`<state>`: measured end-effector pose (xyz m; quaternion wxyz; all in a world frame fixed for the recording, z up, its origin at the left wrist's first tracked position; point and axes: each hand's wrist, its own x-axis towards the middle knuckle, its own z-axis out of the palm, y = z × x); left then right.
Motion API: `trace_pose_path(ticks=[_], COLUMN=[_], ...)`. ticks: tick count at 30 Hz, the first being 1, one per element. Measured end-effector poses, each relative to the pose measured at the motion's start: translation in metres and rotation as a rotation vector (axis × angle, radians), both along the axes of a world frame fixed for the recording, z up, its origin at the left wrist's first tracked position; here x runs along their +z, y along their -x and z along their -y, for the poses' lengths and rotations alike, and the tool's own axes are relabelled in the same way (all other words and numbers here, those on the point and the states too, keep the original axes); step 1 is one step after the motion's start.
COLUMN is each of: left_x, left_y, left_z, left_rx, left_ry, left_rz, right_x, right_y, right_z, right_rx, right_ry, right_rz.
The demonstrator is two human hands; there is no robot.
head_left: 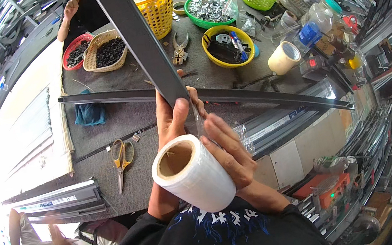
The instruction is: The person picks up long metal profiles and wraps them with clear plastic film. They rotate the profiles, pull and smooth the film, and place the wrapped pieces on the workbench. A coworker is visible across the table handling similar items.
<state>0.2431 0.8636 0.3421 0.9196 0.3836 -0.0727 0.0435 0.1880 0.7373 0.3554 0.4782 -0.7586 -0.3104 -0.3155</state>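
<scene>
Had room between scissors [121,175] and crossing bar [262,94], inside the grey tabletop [92,164] edge; gripped dark profile [145,44] low with left hand [170,118], touched white roll [205,186] before chest [211,230] with right hand [232,155] loosely opened!

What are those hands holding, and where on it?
The left hand grips the dark bar by its near end. The right hand is beside the white roll; its hold is unclear.
</scene>
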Motion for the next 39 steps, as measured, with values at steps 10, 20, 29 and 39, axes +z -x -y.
trace_pose_path(ticks=[10, 20, 29, 39], left_x=[-0.015, -0.003, -0.009, -0.019], left_y=[0.005, -0.001, -0.002, 0.0], left_z=[-0.03, 0.009, 0.022, -0.001], left_rx=[-0.037, -0.146, 0.103, -0.09], left_ry=[-0.214, 0.187, -0.168, -0.084], left_rz=[0.014, -0.02, -0.041, 0.024], right_x=[-0.03, -0.025, -0.031, -0.082], right_y=[0.004, -0.007, -0.014, -0.017], right_z=[0.012, 0.013, 0.007, 0.027], right_rx=[-0.099, 0.009, -0.205, -0.361], right_ry=[0.078, -0.005, -0.198, -0.056], right_rz=[-0.399, -0.356, -0.355, -0.486])
